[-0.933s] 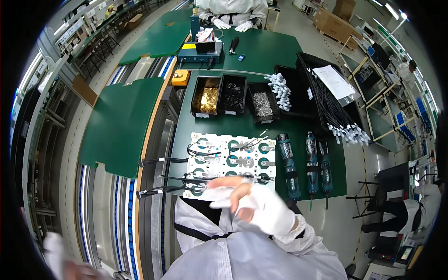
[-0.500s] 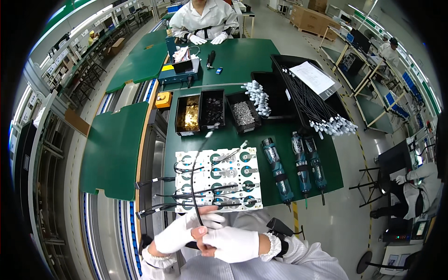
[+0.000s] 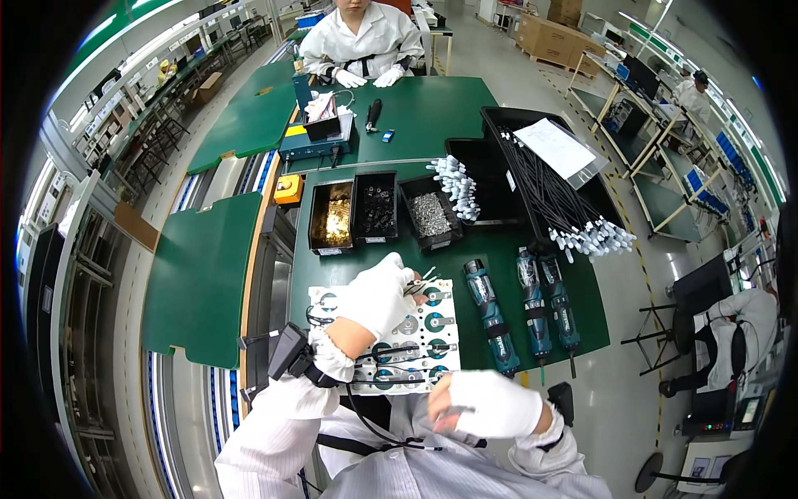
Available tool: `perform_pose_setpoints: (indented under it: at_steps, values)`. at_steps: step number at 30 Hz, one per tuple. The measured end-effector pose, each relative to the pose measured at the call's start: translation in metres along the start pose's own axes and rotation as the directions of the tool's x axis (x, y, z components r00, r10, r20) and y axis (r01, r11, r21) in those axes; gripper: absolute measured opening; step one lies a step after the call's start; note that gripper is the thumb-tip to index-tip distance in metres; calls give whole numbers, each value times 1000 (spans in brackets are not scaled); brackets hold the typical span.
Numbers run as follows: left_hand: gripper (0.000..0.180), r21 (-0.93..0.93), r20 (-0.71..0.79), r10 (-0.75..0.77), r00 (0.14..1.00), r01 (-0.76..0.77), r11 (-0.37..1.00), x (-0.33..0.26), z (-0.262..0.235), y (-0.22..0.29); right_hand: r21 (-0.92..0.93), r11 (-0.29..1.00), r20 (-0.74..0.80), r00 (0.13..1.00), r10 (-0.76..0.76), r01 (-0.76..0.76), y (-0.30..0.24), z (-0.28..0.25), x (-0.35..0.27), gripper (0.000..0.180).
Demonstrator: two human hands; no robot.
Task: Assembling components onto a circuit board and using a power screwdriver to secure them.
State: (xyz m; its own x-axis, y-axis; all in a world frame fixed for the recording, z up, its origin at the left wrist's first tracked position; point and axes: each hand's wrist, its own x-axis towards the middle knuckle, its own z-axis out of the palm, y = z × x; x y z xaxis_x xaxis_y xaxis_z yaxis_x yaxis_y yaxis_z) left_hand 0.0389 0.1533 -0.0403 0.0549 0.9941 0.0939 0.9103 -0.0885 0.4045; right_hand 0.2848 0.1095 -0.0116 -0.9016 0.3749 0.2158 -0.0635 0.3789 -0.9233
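My left hand [image 3: 378,295], in a white glove with bare fingertips, reaches over the white plate [image 3: 385,388] with round green-and-silver parts. Its fingers are pinched together at a thin cable end [image 3: 431,273] near the plate's far right corner. My right hand [image 3: 492,405], gloved the same way, hovers beside the plate's near right corner; its curled fingers are blurred, and I cannot tell whether it holds anything. A black cable [image 3: 366,422] hangs from the plate's near edge over my lap. More black cables [image 3: 407,352] lie across the plate, partly hidden by my left arm.
Beyond the plate stand black bins of brass-coloured parts [image 3: 337,218], black parts [image 3: 376,205] and silver hardware [image 3: 431,214]. Three teal power screwdrivers [image 3: 492,318] lie at right, below a bin of white-tipped black cables [image 3: 544,187]. Across the table sits a person [image 3: 362,41].
My hands were together at the near edge with a black cable raised between them. Now the left has moved forward over the plate, the right has shifted right, and a cable hangs low.
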Motion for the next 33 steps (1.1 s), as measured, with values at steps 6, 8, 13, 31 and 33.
perform_pose_setpoints:
  at_steps: [6,8,13,31,33]
  values:
    - [14,-272,-59,132,989,-144,952,15,9,1,289,945,-710,628,319,-154,88,-39,19,13]
    - [13,-458,48,27,998,-2,889,12,6,6,315,944,-745,589,313,-102,98,-38,30,14]
    - [15,-561,100,-9,995,64,825,5,5,1,215,970,-648,726,231,-117,92,-32,45,18]
    - [19,-452,96,34,995,13,892,-2,5,0,-370,916,-597,795,-108,-153,70,-33,45,15]
    - [19,-466,121,-6,993,62,883,-3,3,2,-457,873,-570,809,-140,-170,68,-33,45,17]
